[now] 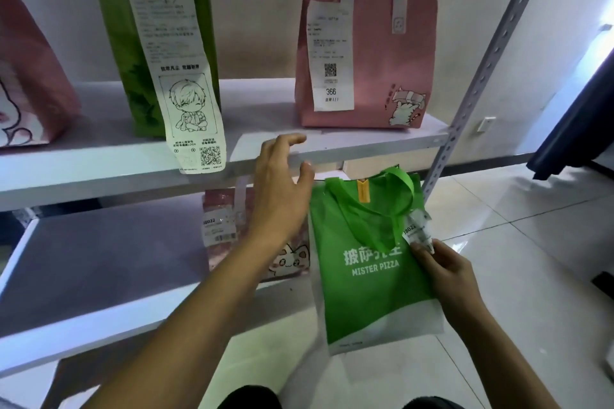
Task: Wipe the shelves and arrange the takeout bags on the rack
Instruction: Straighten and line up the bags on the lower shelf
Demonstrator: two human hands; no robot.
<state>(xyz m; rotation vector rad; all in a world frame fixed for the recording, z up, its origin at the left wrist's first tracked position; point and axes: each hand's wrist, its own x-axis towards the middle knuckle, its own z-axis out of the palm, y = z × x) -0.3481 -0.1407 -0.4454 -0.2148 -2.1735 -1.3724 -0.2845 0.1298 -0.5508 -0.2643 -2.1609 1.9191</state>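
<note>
Hands first: the left hand (282,183) reaches forward from a bare forearm, fingers spread and loosely curved, empty, hovering just in front of the edge of the upper shelf (332,146) and just beside the top left corner of the green pizza bag (368,276). The right hand (445,271) is drawn in closer to the body, thumb and fingers pinched on a crumpled white receipt (419,229) fixed to the bag's front, so the bag hangs in the air in front of the rack's right post (478,76), below the upper shelf.

The bag is thin non-woven fabric, green over a white bottom band, with floppy loop handles and white lettering. On the upper shelf stand a stiff pink cat bag (385,76) with white strap handles and a receipt stuck on, a tall green bag (133,60) with a long paper receipt trailing over the shelf edge, and part of another pink bag (30,76) at the far left. A pink speckled bag (226,229) sits on the lower shelf (99,259), behind the left wrist. Both shelves are flat, smooth, pale boards.
</note>
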